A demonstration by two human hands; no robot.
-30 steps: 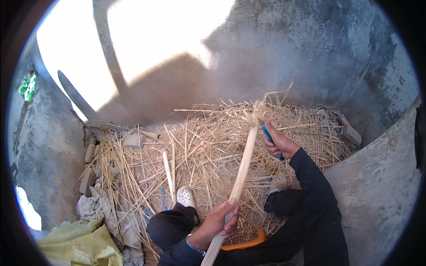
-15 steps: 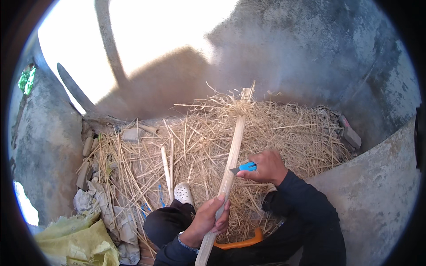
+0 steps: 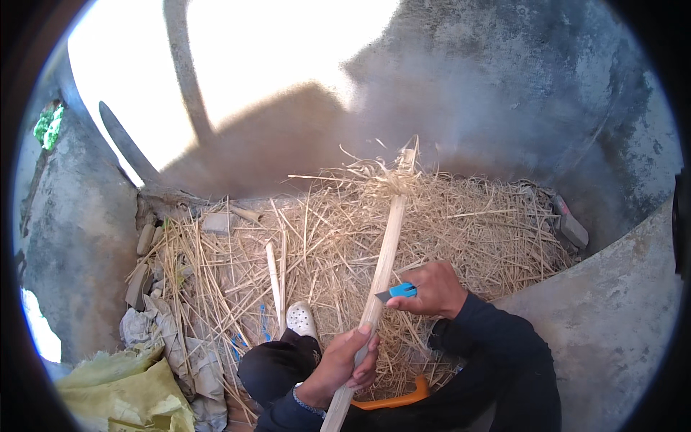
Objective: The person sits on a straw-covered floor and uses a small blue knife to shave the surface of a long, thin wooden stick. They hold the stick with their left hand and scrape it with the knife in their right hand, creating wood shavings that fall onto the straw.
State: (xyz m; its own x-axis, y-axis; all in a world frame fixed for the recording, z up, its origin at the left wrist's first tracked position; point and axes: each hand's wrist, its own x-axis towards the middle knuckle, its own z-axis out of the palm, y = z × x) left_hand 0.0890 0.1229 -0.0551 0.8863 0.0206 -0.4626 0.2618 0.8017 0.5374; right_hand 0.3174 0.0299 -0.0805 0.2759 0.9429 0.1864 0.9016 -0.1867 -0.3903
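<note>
while the long pale split bamboo stick [image 3: 384, 253] slants up from the lower edge of the head view, its far tip rests in the heap of dry yellow straw-like shavings [image 3: 461, 223] that covers the ground against the grey concrete wall [image 3: 504, 93]. the left hand [image 3: 344, 360] is wrapped around the stick's near part, its grip pressed tight about the wood. just above it on the stick, the right hand [image 3: 430, 289] is closed around the blue-handled small knife [image 3: 397, 291], whose blade meets the stick's right edge. left of the stick lie a white perforated clog [image 3: 301, 318] and a thinner pale sliver [image 3: 274, 284]; below the stick, an orange curved plastic piece [image 3: 392, 397] shows under the dark sleeve.

judged from this, the blade sits close above the left fingers, so a slip along the grain toward the body could cut them. the far tip rests only in loose shavings, so the stick could skid or twist and throw the knife off line.
</note>
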